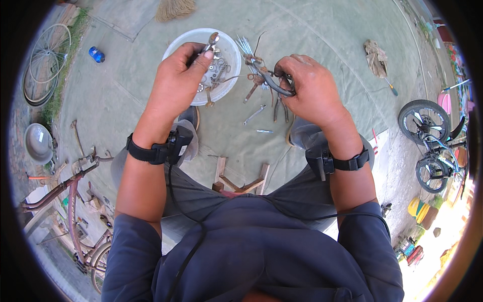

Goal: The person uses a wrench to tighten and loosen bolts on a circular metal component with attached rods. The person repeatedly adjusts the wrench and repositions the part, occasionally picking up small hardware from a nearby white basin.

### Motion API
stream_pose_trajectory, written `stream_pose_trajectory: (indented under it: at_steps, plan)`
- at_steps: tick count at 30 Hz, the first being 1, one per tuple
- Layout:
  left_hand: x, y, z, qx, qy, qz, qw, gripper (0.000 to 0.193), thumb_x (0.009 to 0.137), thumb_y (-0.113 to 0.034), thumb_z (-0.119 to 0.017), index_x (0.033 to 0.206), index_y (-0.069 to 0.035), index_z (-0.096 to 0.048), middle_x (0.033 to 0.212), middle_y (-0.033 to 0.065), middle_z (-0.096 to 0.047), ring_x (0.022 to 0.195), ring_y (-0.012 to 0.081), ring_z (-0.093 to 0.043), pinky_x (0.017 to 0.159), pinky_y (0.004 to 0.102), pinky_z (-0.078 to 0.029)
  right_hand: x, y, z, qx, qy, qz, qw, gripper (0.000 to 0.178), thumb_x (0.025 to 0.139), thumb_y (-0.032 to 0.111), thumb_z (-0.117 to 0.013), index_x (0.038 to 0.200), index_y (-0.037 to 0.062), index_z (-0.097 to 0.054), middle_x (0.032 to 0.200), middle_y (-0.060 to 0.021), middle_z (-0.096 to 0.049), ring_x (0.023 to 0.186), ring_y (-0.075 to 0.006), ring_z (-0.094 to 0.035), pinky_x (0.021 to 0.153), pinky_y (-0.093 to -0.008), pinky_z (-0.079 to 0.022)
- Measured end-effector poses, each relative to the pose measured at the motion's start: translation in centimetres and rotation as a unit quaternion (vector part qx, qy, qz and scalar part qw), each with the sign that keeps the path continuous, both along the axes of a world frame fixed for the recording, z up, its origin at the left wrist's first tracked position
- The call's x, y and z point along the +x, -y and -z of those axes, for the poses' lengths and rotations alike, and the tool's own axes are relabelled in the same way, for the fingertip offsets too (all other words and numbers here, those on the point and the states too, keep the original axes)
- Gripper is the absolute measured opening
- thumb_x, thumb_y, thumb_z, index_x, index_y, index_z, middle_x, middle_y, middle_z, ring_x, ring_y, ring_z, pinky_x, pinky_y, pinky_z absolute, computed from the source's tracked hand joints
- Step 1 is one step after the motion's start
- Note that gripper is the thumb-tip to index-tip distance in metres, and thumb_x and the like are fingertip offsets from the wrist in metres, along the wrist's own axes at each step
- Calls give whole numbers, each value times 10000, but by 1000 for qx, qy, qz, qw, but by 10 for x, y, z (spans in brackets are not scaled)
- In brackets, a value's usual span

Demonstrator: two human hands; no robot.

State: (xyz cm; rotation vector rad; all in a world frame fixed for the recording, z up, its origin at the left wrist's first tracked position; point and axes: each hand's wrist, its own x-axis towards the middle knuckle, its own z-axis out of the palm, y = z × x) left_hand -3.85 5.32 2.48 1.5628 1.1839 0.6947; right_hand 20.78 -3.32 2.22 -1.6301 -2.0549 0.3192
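Note:
My left hand point(176, 78) is closed around a shiny metal wrench point(213, 40), its rounded end sticking up past the thumb. Below that hand stands a white plastic basin point(235, 65) holding washers, nuts and other small metal parts. On the right, my right hand point(313, 88) grips a dark, curved metal bicycle part point(274, 85) whose exact kind I cannot make out. Rusty bolts and a bundle of spokes point(245, 46) appear just beyond it, partly overlapped. A small combination wrench point(254, 115) and dark-handled pliers point(280, 110) lie on the ground sheet nearer to me.
A green ground sheet point(327, 45) spreads below. Bicycle wheels point(50, 53), a blue can point(96, 54) and a metal bowl point(38, 144) lie left, above a rusty bicycle frame point(73, 201). At right are a cloth point(376, 58) and an upturned small bicycle point(425, 121). A wooden stand point(241, 183) sits between my legs.

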Motion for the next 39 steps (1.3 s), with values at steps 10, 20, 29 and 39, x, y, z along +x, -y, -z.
stream_pose_trajectory:
  at_steps: [10, 20, 29, 39]
  plan:
    - [-4, 14, -3, 73, -94, 260, 958, 235, 939, -180, -651, 1091, -3, -682, 867, 169, -669, 788, 320, -624, 722, 387, -491, 9, 6, -4, -70, 12, -66, 995, 149, 723, 23, -653, 842, 95, -598, 760, -88, -639, 773, -332, -630, 637, -458, -487]
    - [1, 21, -5, 122, -119, 285, 943, 203, 915, -184, -674, 1027, -16, -690, 838, 162, -660, 766, 357, -620, 673, 417, -481, 4, 7, -5, -64, 57, -78, 993, 130, 728, 54, -661, 837, 89, -599, 752, -90, -641, 772, -328, -638, 633, -460, -496]
    - [6, 39, 3, 277, -221, 278, 893, 146, 886, -218, -670, 887, -74, -691, 751, 119, -616, 693, 354, -629, 590, 468, -481, -6, 9, 3, -53, 134, -97, 985, 71, 768, 78, -623, 824, 98, -583, 730, -89, -647, 756, -317, -645, 630, -444, -517]
    - [7, 39, -1, 293, -264, 295, 870, 118, 877, -165, -687, 971, -95, -700, 806, 95, -593, 729, 332, -621, 621, 436, -482, -1, 7, 8, -79, 106, -87, 987, 58, 781, 81, -616, 830, 102, -594, 708, -112, -639, 699, -343, -640, 598, -467, -496]
